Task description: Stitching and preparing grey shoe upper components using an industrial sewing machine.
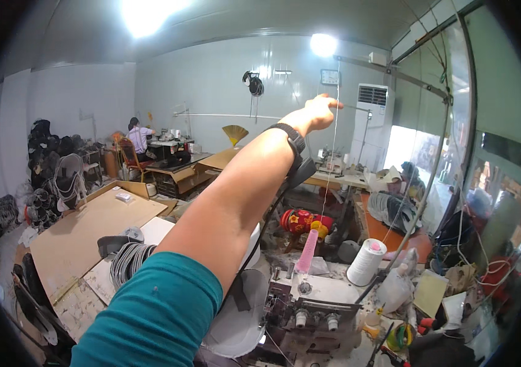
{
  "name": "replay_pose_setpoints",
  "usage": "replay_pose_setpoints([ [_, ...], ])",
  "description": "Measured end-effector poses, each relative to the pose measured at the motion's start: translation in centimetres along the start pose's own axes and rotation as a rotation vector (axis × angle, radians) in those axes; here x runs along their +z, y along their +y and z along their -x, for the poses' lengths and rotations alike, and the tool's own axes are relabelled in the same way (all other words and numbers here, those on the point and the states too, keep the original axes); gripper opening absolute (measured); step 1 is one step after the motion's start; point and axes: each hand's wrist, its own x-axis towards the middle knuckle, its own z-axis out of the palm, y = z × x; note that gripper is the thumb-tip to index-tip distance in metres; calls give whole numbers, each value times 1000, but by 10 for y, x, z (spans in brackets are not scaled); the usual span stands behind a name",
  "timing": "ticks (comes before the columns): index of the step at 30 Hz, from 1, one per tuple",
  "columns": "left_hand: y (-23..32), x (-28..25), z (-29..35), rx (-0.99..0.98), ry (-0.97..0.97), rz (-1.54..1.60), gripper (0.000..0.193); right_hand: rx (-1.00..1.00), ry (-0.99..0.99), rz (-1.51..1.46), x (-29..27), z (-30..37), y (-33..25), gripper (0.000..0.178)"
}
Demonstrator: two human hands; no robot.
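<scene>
In teal the sleeve is coloured; at near right, the cone is coloured pink, the thread spool white. Farther, the red roll is patterned with yellow flowers.

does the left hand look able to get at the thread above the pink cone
Likely yes: the left hand is raised beside the thread, with nothing visible between them, though depth is uncertain.
</scene>
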Motion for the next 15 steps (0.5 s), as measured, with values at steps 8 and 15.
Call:
replay_pose_setpoints([
  [8,-9,15,13,-71,-15,534,77,95,44,-13,-2,-16,12,12],
  [15,-41,25,34,108,-45,311,71,131,-56,-70,-2,-16,22,20],
])
